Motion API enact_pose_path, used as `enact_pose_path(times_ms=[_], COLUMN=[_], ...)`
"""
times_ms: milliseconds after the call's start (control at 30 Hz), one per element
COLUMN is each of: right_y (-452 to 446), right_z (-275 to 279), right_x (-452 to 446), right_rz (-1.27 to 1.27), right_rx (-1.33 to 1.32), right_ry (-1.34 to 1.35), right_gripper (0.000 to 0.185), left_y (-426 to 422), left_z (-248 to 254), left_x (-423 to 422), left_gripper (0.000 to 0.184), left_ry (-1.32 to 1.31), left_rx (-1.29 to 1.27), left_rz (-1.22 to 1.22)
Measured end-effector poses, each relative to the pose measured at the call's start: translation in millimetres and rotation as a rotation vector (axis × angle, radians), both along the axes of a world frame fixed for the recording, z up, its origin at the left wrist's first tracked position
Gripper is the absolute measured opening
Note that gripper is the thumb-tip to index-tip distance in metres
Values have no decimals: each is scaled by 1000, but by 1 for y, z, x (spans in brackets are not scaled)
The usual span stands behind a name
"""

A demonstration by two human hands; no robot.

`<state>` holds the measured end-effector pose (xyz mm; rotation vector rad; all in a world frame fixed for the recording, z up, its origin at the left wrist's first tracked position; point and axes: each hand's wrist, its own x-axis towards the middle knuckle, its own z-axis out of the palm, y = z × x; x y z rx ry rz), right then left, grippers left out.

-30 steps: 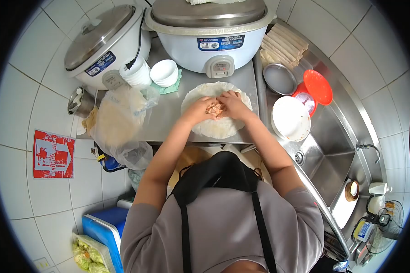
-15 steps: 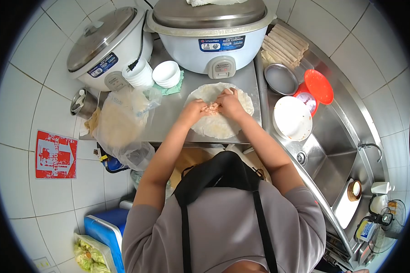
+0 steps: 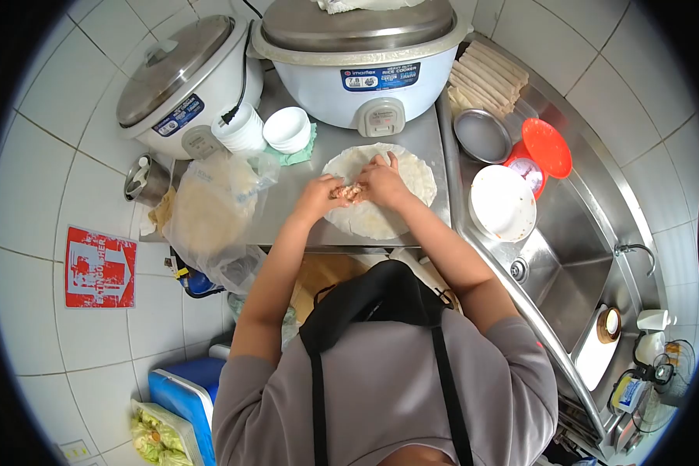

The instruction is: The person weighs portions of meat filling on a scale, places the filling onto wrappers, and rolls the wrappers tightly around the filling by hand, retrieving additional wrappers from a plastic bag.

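Note:
A thin, round pale wrapper (image 3: 380, 220) lies flat on the steel counter in front of me. On its left half sits a small lump of pinkish, minced-looking filling (image 3: 348, 192). My left hand (image 3: 318, 196) curls its fingers against the lump's left end, over the wrapper's edge. From the other side my right hand (image 3: 384, 185) presses its bent fingers on the right end. The filling shows between the two hands; the fingertips are partly hidden. A clear plastic bag (image 3: 221, 198) with a stack of similar round wrappers is left of my left hand.
Two rice cookers (image 3: 357, 78) stand behind the wrapper. White bowls (image 3: 287, 128) rest on a green cloth. To the right are pale rolls (image 3: 489, 76), a grey metal dish (image 3: 482, 136), a stained white bowl (image 3: 502, 203), an orange-red lid (image 3: 547, 147) and the sink (image 3: 555, 283).
Both hands and the filling between them have shifted left across the wrapper. The filling looks more gathered. The whole view has moved slightly.

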<state>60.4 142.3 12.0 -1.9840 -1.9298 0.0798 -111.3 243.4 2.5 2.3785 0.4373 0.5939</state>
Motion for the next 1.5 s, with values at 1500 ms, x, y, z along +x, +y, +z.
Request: enact_pose_path(times_ms=[1500], right_y=[-53], right_z=[-23], right_x=[83], right_rz=[-7], right_rx=[122], right_ry=[240], right_gripper=[29], left_y=[-63], left_z=[2], left_x=[90], left_gripper=[41], left_ry=[-83], left_rx=[69], left_rz=[116])
